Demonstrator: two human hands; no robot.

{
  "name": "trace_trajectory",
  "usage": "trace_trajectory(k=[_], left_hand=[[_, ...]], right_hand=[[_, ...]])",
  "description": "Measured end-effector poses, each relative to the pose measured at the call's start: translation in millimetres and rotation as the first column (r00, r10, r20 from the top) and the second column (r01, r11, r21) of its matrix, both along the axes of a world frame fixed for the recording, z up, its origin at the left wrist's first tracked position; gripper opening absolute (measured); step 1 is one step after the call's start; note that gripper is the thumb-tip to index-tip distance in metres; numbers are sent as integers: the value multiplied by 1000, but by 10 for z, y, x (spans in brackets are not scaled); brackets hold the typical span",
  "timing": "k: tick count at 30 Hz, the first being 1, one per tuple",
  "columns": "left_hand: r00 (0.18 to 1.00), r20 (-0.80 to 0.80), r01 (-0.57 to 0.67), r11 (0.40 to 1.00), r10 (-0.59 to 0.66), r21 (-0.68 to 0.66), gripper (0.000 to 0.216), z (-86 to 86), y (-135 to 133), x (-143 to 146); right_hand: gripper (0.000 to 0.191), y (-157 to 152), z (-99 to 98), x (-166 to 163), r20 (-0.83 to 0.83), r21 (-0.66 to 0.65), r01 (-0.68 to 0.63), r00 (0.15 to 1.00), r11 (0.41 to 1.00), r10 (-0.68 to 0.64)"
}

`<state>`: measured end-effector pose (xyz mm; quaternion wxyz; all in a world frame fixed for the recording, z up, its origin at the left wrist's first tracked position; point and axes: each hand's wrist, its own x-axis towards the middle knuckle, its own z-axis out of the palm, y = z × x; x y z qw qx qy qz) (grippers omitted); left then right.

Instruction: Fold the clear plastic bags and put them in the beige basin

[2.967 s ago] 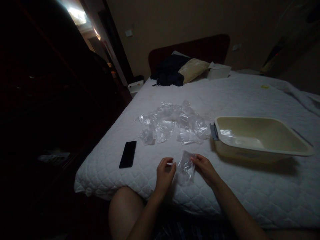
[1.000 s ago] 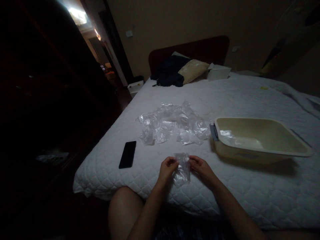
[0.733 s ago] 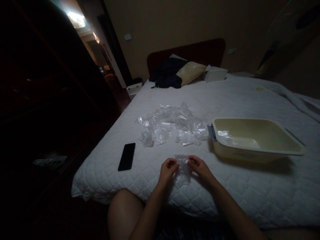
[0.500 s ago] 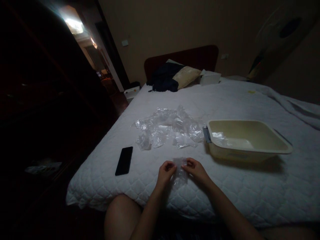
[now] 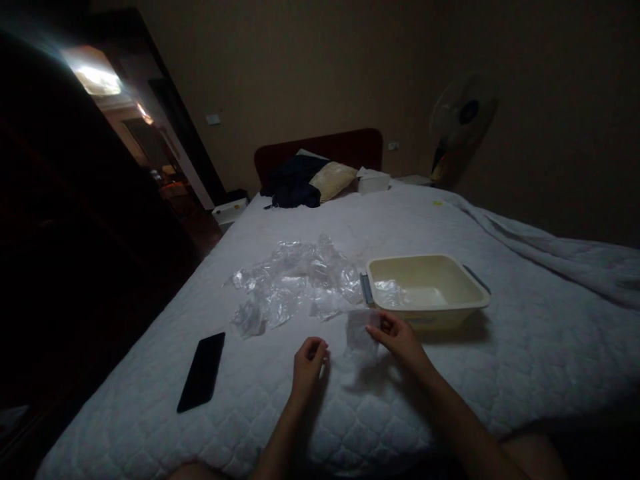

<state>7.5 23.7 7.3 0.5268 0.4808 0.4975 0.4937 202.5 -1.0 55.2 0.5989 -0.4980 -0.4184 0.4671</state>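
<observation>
Right hand (image 5: 401, 341): fingers pinching 1 clear bag (image 5: 360, 332)
Left hand (image 5: 306, 367): fingers curled; cannot tell whether touching
Basin (image 5: 433, 319): on bed (image 5: 370, 427), beside plastic pile (image 5: 285, 297)

The single head view looks forward and down from over the near edge of the bed (image 5: 370, 427) — the plastic bag (image 5: 359, 337) close below, the headboard (image 5: 367, 147) facing it across the far end, a fan (image 5: 463, 117) farther right.
</observation>
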Motion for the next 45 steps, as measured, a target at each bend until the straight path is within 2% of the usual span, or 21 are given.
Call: trace_trajectory(k=[2, 4, 6, 8, 11, 14, 19, 23, 27, 32, 35, 39, 42, 45], left_hand=[[994, -111, 38, 990, -23, 134, 19, 98, 49, 199], [971, -235, 121, 943, -48, 309, 14, 226, 84, 419], [932, -361, 208, 837, -13, 507, 12, 352, 108, 635], [867, -493, 307, 701, 72, 643, 19, 444, 136, 825], [761, -627, 465, 536, 165, 705, 25, 488, 196, 1036], [687, -701, 568, 459, 192, 683, 30, 440, 258, 1151], [696, -692, 567, 445, 190, 693, 32, 343, 289, 1201], [701, -691, 566, 452, 178, 690, 31, 336, 272, 1192], [674, -711, 586, 441, 200, 680, 31, 344, 263, 1177], [647, -731, 611, 425, 217, 668, 32, 340, 262, 1163], [653, -728, 617, 411, 210, 672, 33, 334, 260, 1157], [631, -738, 627, 402, 240, 667, 33, 322, 263, 1154], [629, -723, 618, 382, 285, 688, 32, 311, 269, 1157], [626, -713, 610, 371, 317, 701, 30, 309, 272, 1161]], right_hand=[[37, 19, 192, 249, 46, 45, 72, 996, 996, -75], [36, 68, 339, 500, 107, 72, 123, 986, 990, -130], [36, 140, 438, 728, 146, 65, 165, 974, 984, -173], [36, 224, 509, 914, 169, 74, 191, 965, 979, -201], [36, 358, 612, 1105, 192, 115, 209, 955, 971, -228], [34, 501, 712, 1213, 187, 137, 248, 944, 959, -271], [35, 756, 711, 1291, 153, 81, 237, 957, 968, -247], [29, 909, 551, 1282, 165, -100, 100, 983, 990, -83], [22, 997, 413, 1229, 229, -263, 13, 972, 965, 49], [25, 1065, 252, 1168, 316, -341, -7, 941, 940, 122], [30, 1104, 134, 1158, 411, -334, 42, 905, 942, 106], [42, 1136, 50, 1166, 582, -239, 135, 812, 962, 31], [48, 1139, 93, 1166, 679, -136, 164, 733, 977, -28], [41, 1148, 196, 1146, 804, -90, 132, 595, 987, -6]])
